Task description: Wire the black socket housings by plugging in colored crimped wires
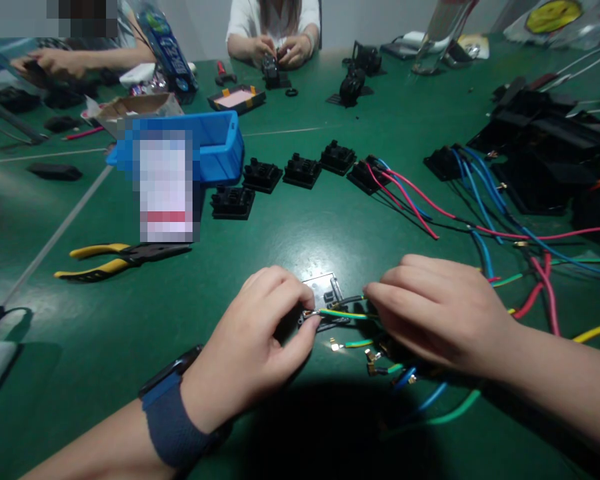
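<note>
A small black plastic part (326,287) lies on the green table between my two hands. My left hand (260,333), with a dark watch band on its wrist, pinches the metal end of a green-yellow wire (347,314) at the part's left edge. My right hand (440,313) is closed around the wires just to the right, its thumb and fingertips on the green-yellow wire and a black one (351,300). Below it lie more wire ends with brass terminals (335,345). What else sits under my right palm is hidden.
Several black sockets (263,175) stand in a row behind my hands, beside a blue bin (220,150). Yellow-handled pliers (123,258) lie at left. Red and blue wires (485,193) and black housings (540,160) spread at right. Across the table, a person's hands (280,52) hold a black part.
</note>
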The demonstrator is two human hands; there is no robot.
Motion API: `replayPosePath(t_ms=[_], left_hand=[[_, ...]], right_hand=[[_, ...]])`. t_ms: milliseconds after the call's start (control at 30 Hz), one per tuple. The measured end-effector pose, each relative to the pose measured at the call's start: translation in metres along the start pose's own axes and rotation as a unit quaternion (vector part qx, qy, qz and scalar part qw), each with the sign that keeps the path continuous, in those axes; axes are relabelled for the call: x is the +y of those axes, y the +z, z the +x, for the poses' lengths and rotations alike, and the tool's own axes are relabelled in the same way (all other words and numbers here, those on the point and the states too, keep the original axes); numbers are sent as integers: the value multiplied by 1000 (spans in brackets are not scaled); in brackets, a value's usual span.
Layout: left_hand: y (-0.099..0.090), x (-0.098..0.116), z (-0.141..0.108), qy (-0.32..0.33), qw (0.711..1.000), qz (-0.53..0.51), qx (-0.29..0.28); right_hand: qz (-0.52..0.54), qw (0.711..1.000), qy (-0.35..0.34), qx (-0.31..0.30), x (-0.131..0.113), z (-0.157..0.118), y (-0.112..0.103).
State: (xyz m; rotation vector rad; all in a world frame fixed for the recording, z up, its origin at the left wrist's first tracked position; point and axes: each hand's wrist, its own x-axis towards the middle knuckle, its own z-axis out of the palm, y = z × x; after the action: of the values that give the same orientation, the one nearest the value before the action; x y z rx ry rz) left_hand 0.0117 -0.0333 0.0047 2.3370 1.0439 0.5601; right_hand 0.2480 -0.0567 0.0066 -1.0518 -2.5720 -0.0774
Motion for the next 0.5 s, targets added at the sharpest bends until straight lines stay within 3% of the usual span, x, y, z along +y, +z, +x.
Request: replayPosePath(t_ms=[500], left_hand=[[-1,4,-1,9,998,21,54]], right_hand=[[-8,1000,1,4,3,0,5]])
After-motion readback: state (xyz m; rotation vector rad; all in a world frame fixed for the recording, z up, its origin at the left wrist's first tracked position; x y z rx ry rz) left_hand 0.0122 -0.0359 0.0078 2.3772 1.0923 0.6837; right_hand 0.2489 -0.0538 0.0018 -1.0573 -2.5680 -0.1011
